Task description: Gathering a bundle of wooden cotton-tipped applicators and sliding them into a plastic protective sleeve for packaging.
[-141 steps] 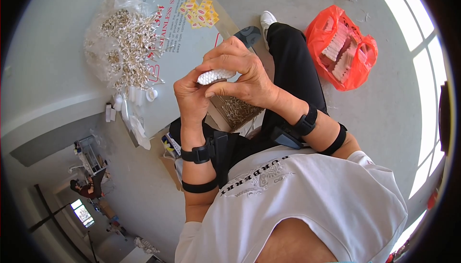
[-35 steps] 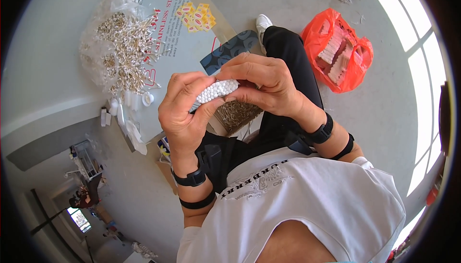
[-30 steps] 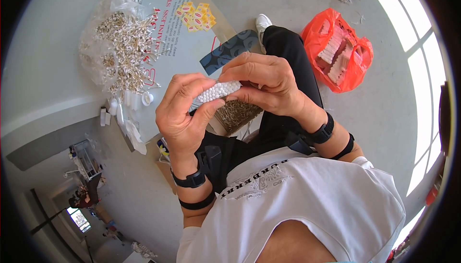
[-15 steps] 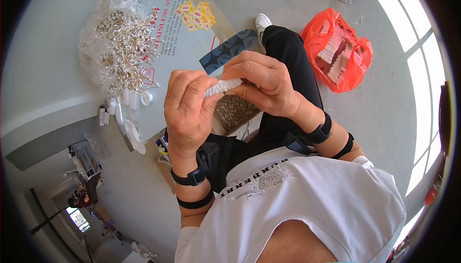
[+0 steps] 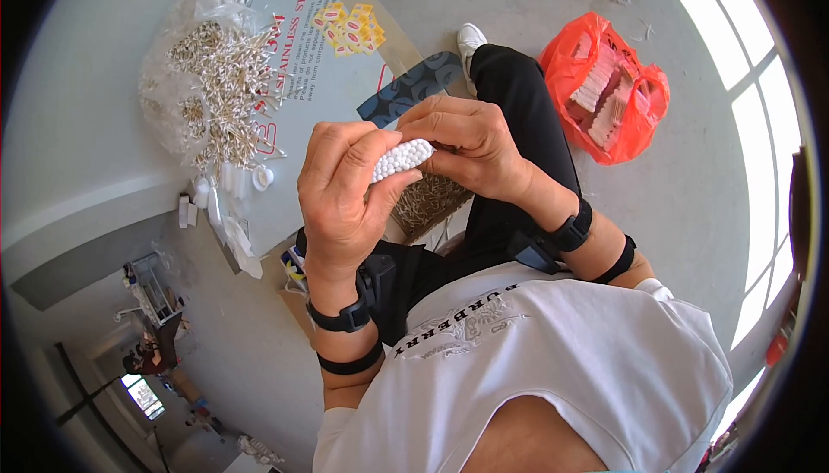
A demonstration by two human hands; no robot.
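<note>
Just above the middle of the frame, one bundle of cotton swabs (image 5: 403,160) was held up between two hands, its white tips facing up toward the wearer. The long axis of that tip face ran aslant, from lower left to upper right. It looked bright white and knobbly, a flattened oval of tightly packed round heads. The left hand (image 5: 341,184) pinched it between thumb and fingers; the right hand (image 5: 479,145) pinched its upper-right end, though I couldn't see all of those fingers. Below sat one cardboard box (image 5: 442,223) of loose swabs. On the desk (image 5: 319,110), at upper left, one swab heap (image 5: 229,85) spilled from clear plastic, uncountable, beside overlapping yellow-and-white packets (image 5: 354,31). One red bag (image 5: 560,85) stood at upper right, holding pinkish stacks (image 5: 598,80).
</note>
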